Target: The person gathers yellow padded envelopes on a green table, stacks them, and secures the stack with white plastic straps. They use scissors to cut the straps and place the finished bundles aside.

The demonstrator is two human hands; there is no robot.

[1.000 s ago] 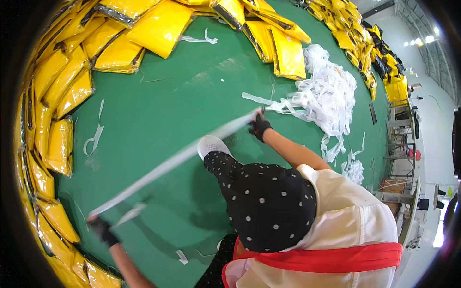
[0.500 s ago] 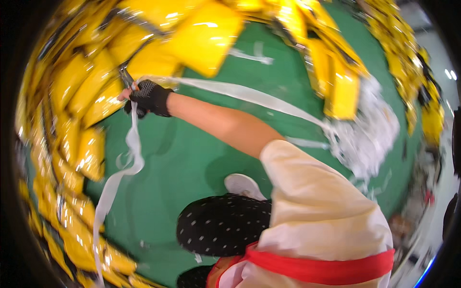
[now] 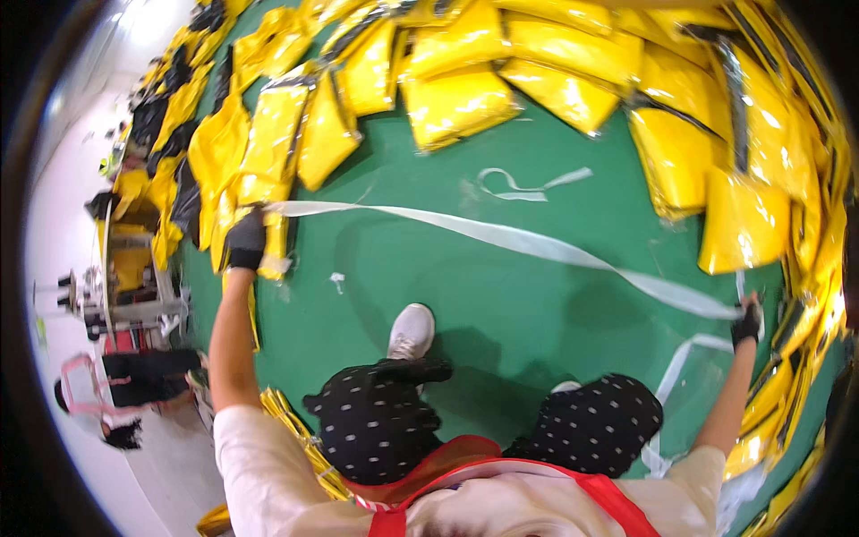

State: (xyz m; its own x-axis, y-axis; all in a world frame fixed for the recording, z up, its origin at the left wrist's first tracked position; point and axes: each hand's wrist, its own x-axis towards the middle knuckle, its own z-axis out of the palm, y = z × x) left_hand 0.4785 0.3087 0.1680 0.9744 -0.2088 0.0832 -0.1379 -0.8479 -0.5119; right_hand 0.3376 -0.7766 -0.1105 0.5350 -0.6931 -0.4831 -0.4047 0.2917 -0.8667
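Observation:
A long white strip runs across the floor space between my two hands, twisting slightly along its length. My left hand, in a black fingerless-looking glove, is closed at the strip's left end, right beside a stack of yellow plastic-wrapped packages. Far to the right, my right hand, also gloved in black, is closed on the strip's other part. From near that hand a further length of white strip hangs down to the floor. A yellow package lies just beyond my right hand.
Yellow packages form a curved row around the green floor. A loose curled strip lies beyond the stretched one. At the far left are a table and another person. My shoe stands in the middle.
My view has swung round; both arms now show, spread wide, where only one was visible. The white strip is now stretched between both hands. The big white strip bundle has left the view.

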